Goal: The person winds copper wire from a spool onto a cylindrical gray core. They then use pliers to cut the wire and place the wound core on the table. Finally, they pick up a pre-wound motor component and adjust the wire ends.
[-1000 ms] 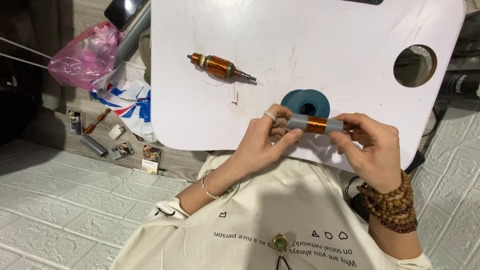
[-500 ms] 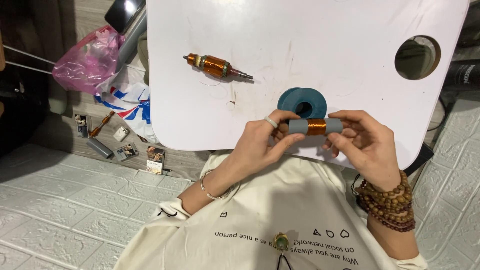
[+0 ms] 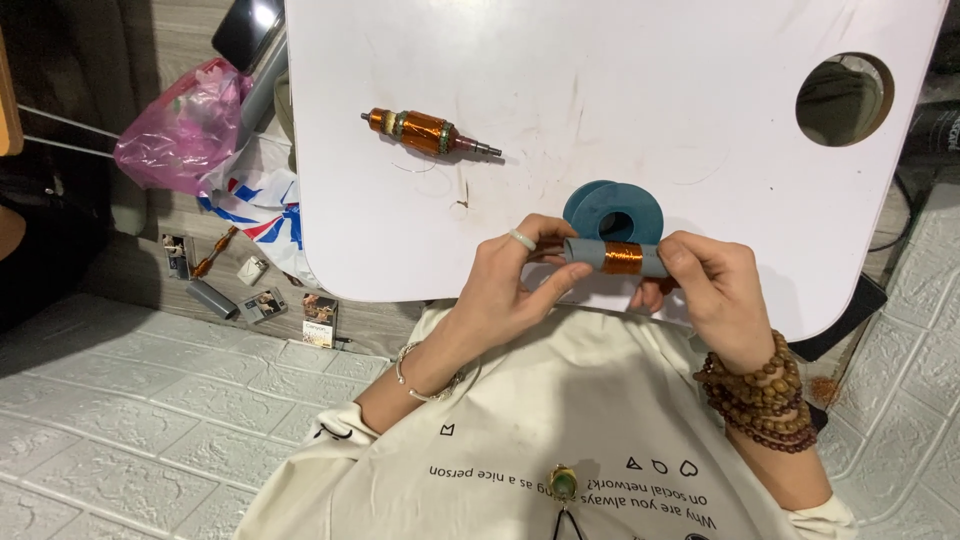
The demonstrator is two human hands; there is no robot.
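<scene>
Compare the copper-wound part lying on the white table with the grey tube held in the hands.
The motor armature lies untouched on the white table; the grey tube is held between the left hand and right hand. The armature has a metal shaft sticking out; the tube shows none. Copper covers most of the armature, but only a narrow band on the tube. Both carry copper wire windings.

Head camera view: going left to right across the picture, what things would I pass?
Pink plastic bag → copper-wound motor armature on the white table → left hand → grey tube with a copper coil → right hand → round hole in the table.
</scene>
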